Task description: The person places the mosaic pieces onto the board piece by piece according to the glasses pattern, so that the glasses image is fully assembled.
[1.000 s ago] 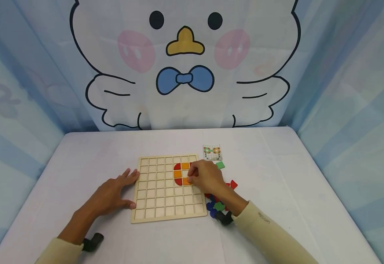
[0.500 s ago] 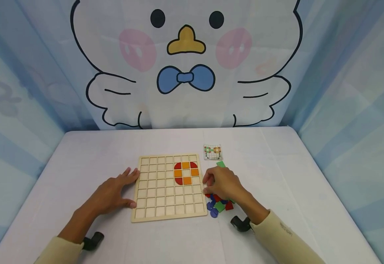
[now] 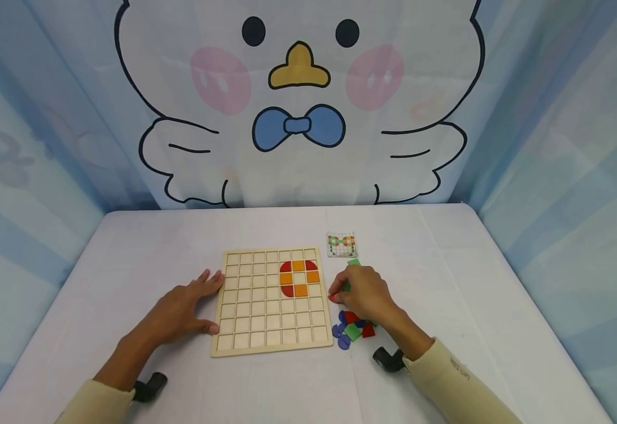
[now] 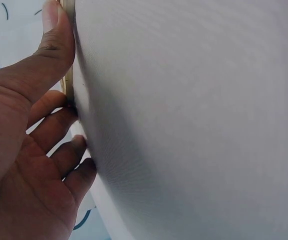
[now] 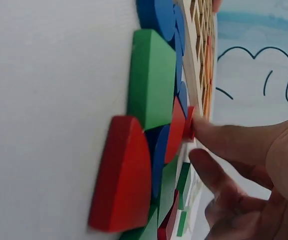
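Note:
My left hand (image 3: 186, 309) lies at the left edge of a wooden grid board (image 3: 266, 318), fingers spread. In the left wrist view, its thumb and fingertips touch the board's rim (image 4: 69, 82). My right hand (image 3: 363, 291) is just right of the board, thumb and fingers curled at a small red piece (image 3: 332, 298). The right wrist view has the thumb against this red piece (image 5: 189, 125), with the index finger close beside it. Orange square tiles (image 3: 300, 290) and red quarter-round tiles (image 3: 287, 291) form a partial ring in the board's upper right cells.
Below my right hand lies a loose pile of blue pieces (image 3: 343, 341), red pieces (image 3: 368, 330) and a green square (image 3: 353, 332). A small pattern card (image 3: 342, 244) lies behind the board's right corner, with another green piece (image 3: 354, 261) near it.
My right hand has left the board and moved right to the loose pieces, leaving an orange tile in its cell. A red piece has shifted away from the pile with my thumb. My left hand stays put.

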`<action>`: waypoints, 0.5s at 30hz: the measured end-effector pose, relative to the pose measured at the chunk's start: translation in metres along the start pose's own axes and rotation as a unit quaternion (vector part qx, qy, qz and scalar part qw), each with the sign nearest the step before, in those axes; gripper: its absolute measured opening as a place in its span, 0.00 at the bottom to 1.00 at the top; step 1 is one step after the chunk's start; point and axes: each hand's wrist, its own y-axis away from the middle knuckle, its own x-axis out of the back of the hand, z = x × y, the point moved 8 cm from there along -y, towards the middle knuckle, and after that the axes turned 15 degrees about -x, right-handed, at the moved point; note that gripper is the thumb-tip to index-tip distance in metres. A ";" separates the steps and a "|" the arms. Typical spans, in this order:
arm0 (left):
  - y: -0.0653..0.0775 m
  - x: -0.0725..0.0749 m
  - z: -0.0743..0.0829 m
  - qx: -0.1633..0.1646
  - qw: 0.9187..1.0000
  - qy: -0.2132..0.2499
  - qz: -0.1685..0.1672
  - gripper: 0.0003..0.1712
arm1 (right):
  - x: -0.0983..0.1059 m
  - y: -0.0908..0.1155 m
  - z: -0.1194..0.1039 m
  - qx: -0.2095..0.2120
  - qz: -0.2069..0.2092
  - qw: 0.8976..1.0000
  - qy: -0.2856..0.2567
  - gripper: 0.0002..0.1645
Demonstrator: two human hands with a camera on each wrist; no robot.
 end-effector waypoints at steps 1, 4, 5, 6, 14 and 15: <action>0.000 0.000 0.000 0.001 1.000 0.001 -0.001 0.66 | 0.001 0.000 0.002 -0.004 0.006 1.000 0.003 0.06; -0.001 -0.001 0.000 0.001 1.000 0.000 -0.005 0.66 | 0.002 0.000 0.006 -0.007 0.017 1.000 0.011 0.10; -0.001 -0.001 0.000 0.002 1.000 0.000 -0.007 0.66 | 0.002 0.000 0.007 -0.004 0.016 1.000 0.011 0.10; -0.002 -0.001 -0.001 0.003 1.000 -0.001 -0.008 0.66 | 0.002 0.000 0.006 0.000 0.016 1.000 0.012 0.10; -0.001 -0.002 -0.004 0.013 1.000 0.005 -0.006 0.66 | 0.002 0.001 0.001 0.005 0.020 1.000 0.014 0.08; -0.001 -0.002 -0.004 0.013 1.000 0.005 -0.006 0.66 | 0.002 0.002 0.002 0.002 0.019 1.000 0.015 0.09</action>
